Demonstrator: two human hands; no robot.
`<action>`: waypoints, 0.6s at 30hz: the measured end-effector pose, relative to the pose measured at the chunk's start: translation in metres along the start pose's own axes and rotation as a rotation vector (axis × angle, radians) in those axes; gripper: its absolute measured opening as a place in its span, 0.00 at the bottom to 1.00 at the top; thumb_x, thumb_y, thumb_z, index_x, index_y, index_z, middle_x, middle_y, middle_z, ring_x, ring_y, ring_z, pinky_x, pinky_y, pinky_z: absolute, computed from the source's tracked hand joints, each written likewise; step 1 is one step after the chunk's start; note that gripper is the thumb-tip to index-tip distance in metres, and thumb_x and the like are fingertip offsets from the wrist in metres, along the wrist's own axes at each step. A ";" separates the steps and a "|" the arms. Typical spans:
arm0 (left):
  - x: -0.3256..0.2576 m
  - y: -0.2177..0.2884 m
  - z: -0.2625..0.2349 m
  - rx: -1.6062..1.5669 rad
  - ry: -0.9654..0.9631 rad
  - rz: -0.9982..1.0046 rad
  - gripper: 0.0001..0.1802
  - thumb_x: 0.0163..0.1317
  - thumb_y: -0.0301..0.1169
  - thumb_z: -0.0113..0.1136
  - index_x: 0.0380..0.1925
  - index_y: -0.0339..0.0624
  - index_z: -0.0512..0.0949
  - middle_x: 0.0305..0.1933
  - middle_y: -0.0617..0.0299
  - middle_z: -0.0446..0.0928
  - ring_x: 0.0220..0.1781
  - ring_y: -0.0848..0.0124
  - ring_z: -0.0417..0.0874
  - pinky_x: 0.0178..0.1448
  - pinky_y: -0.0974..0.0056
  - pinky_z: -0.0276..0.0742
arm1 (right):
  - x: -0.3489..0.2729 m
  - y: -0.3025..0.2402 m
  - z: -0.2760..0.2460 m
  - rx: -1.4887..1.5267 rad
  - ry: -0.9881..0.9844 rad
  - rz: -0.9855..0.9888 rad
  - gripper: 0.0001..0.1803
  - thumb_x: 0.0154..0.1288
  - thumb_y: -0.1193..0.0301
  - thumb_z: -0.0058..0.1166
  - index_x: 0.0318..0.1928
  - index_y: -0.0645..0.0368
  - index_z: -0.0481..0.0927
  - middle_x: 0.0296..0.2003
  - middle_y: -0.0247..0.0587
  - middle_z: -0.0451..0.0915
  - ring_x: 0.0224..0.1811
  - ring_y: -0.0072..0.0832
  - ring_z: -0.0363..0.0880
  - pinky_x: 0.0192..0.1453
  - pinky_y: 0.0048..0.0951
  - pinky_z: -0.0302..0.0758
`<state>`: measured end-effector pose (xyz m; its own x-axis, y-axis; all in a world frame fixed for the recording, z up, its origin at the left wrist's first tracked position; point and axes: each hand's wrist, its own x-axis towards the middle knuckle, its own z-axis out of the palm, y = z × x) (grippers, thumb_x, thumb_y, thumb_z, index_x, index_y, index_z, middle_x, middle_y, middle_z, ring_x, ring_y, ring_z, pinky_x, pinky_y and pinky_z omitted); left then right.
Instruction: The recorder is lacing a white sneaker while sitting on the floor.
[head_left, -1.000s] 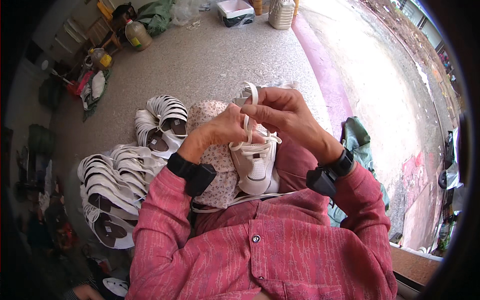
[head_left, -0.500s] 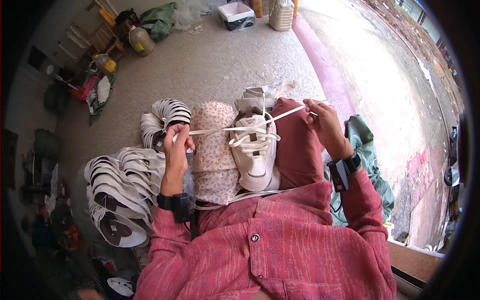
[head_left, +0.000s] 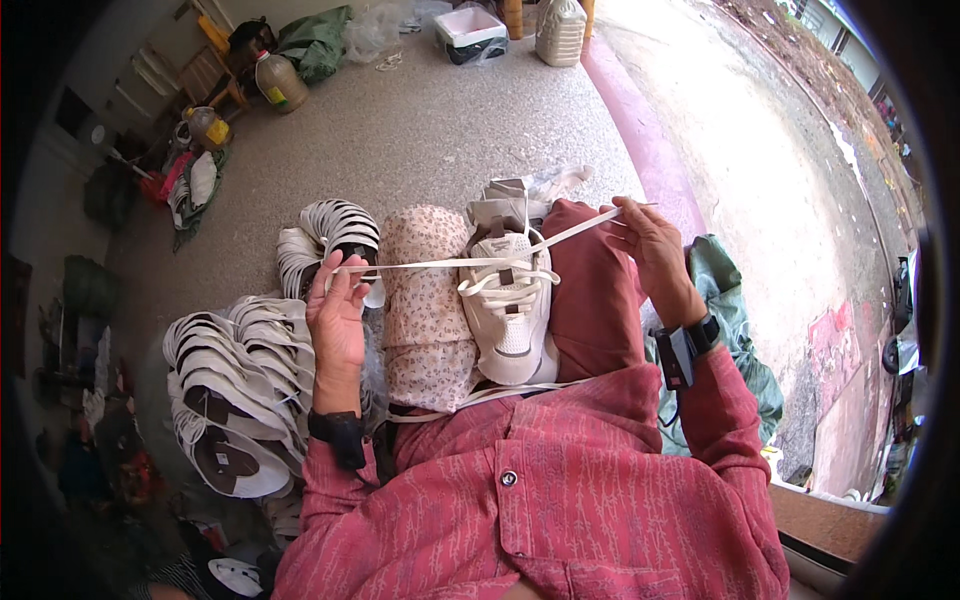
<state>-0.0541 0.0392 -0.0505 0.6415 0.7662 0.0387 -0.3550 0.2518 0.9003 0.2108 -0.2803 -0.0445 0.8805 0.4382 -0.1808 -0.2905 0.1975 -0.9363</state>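
A white and grey sneaker (head_left: 510, 320) lies between my thighs, its toe toward me and its tongue away. White shoelace (head_left: 430, 264) runs loosely through its upper eyelets, with an end drawn out to each side. My left hand (head_left: 338, 315) holds the left end between thumb and fingers, palm partly turned up. Up and to the right, my right hand (head_left: 645, 245) pinches the other end between thumb and forefinger. Both lengths look stretched fairly straight. A flowered cloth (head_left: 430, 300) covers my left thigh beside the sneaker.
Nested stacks of white shoe uppers (head_left: 235, 390) stand at my left, with another bundle (head_left: 330, 235) farther out. A green sack (head_left: 720, 290) lies by my right leg. Beyond are a white box (head_left: 472, 28) and large plastic jugs (head_left: 281, 82). A pink floor strip (head_left: 640, 130) runs along the right.
My left hand has shifted slightly left and rolled palm-up, its fingers less curled, with the lace still in it. The right hand has barely moved.
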 end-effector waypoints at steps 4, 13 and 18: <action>0.011 -0.012 -0.011 -0.284 -0.013 -0.177 0.15 0.65 0.25 0.60 0.52 0.43 0.77 0.51 0.61 0.80 0.56 0.69 0.80 0.55 0.67 0.76 | 0.005 0.006 -0.003 0.109 -0.025 0.080 0.17 0.75 0.65 0.47 0.55 0.62 0.75 0.48 0.45 0.82 0.46 0.29 0.82 0.52 0.30 0.79; 0.020 -0.025 -0.024 -0.324 0.168 -0.308 0.12 0.65 0.26 0.60 0.48 0.44 0.78 0.49 0.64 0.81 0.55 0.68 0.79 0.57 0.64 0.77 | 0.016 0.014 0.000 0.470 0.001 0.183 0.17 0.76 0.66 0.45 0.59 0.61 0.71 0.57 0.44 0.76 0.53 0.32 0.79 0.60 0.37 0.77; 0.008 -0.005 0.010 -0.005 0.296 -0.239 0.32 0.63 0.33 0.64 0.65 0.40 0.65 0.65 0.54 0.68 0.69 0.63 0.66 0.67 0.59 0.65 | 0.014 0.007 0.015 0.399 -0.052 0.119 0.20 0.75 0.69 0.45 0.62 0.64 0.65 0.54 0.50 0.77 0.50 0.35 0.81 0.56 0.35 0.78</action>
<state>-0.0407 0.0383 -0.0504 0.4826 0.8229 -0.2999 -0.2228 0.4465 0.8666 0.2156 -0.2594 -0.0487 0.8151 0.5198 -0.2558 -0.5204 0.4629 -0.7176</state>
